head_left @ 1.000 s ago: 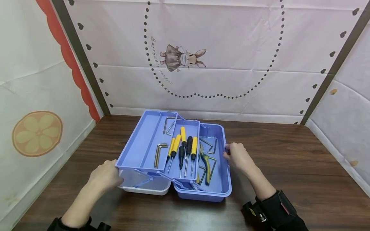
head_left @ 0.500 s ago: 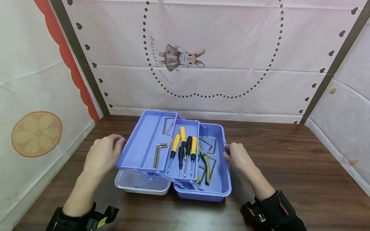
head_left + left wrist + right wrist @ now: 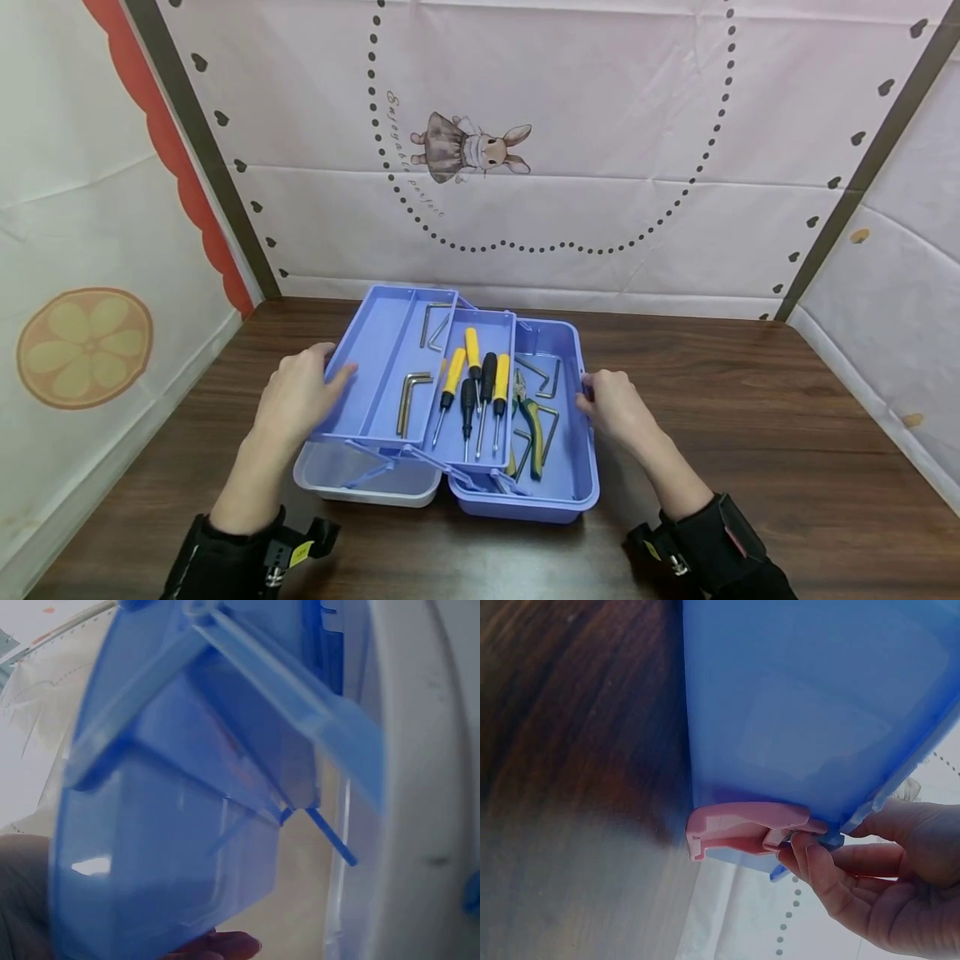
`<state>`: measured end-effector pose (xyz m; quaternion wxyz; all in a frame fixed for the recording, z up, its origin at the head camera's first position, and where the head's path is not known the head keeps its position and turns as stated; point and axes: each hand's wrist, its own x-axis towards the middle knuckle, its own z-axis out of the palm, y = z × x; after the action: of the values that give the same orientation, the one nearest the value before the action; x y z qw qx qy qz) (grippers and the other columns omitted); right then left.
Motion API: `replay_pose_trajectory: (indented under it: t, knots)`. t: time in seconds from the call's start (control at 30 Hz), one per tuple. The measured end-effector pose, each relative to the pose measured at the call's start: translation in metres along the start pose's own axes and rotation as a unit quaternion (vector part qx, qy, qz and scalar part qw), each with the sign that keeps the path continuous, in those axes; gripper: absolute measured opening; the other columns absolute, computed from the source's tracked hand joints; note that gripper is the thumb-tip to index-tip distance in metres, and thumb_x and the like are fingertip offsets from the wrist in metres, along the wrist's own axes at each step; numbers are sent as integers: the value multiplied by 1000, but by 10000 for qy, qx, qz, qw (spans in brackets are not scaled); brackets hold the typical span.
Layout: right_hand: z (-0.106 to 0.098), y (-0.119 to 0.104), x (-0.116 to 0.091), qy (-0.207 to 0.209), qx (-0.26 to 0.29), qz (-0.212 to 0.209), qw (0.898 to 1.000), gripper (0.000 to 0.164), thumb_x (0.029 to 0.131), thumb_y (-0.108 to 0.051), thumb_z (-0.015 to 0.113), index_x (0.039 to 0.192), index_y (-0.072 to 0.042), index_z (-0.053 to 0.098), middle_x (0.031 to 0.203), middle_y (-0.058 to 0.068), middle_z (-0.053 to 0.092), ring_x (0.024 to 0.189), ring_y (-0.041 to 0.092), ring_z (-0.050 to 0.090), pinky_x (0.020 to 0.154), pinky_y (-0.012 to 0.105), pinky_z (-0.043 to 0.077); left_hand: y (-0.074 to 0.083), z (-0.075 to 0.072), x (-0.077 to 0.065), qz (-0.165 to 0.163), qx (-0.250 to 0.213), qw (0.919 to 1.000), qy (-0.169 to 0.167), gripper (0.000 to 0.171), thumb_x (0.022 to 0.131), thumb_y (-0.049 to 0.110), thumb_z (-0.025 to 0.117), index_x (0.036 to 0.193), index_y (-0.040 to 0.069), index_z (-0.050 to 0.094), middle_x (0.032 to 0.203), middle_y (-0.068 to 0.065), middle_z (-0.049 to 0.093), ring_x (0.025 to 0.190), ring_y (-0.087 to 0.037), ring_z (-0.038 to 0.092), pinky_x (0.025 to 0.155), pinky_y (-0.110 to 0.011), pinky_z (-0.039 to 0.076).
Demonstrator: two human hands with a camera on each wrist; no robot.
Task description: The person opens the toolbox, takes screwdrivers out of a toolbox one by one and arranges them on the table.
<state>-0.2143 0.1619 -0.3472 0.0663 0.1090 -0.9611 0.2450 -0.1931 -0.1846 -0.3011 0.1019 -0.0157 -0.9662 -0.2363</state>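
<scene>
A blue toolbox [image 3: 525, 507] stands unfolded on the table, its cantilever trays stepping up to the left. My left hand [image 3: 296, 396] grips the outer rim of the upper tray [image 3: 367, 367]; its thumb lies over the rim, and fingertips [image 3: 229, 945] show beneath in the left wrist view. At the box's right side, my right hand [image 3: 618, 408] holds the rim by a pink latch [image 3: 746, 817], fingers curled against the latch's end. Hex keys [image 3: 407, 404] lie in the upper tray, several screwdrivers [image 3: 501, 383] in the middle one. Pliers [image 3: 536, 442] and more hex keys rest in the base.
Below the upper tray, the pale translucent lid [image 3: 375, 485] lies on the dark wooden table [image 3: 720, 400]. Hinge arms [image 3: 450, 468] link the trays along the front. Printed white cloth walls [image 3: 600, 167] enclose the back and sides.
My left hand has left the lid's left side, risen, and moved right onto the upper tray's outer rim. The right hand has stayed at the box's right side.
</scene>
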Motion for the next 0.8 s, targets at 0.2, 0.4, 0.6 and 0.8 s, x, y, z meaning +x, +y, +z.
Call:
replay_pose_trajectory:
  t: [0.2, 0.4, 0.6, 0.8]
  knots:
    - [0, -2, 1, -140, -92, 148, 9997, 25, 81, -4, 55, 57, -6, 45, 51, 2, 42, 44, 12, 42, 40, 23, 33, -5, 8, 3, 181, -137, 9997, 58, 40, 90, 9, 46, 119, -17, 40, 105, -37, 51, 84, -44, 57, 67, -52, 46]
    - [-6, -4, 4, -337, -331, 181, 9987, 23, 81, -7, 57, 60, -5, 51, 52, 2, 46, 45, 12, 45, 41, 24, 35, -5, 10, 6, 158, -122, 9998, 13, 35, 90, 3, 39, 120, -16, 41, 105, -37, 51, 86, -46, 56, 66, -54, 45]
    - [-20, -17, 13, -169, -1116, -221, 9934, 19, 78, -12, 63, 62, -4, 57, 57, 5, 54, 49, 16, 48, 44, 31, 39, -5, 10, 5, 75, -18, 10000, -17, 33, 90, 3, 37, 118, -14, 44, 101, -36, 53, 79, -43, 58, 60, -52, 46]
    - [-34, -56, 33, -218, -1282, -702, 9890, 15, 79, -17, 64, 80, -3, 65, 77, 8, 64, 57, 16, 55, 52, 32, 46, -4, 10, 4, 82, -15, 10000, 0, 33, 89, 3, 37, 117, -14, 44, 99, -36, 53, 77, -44, 58, 58, -52, 46]
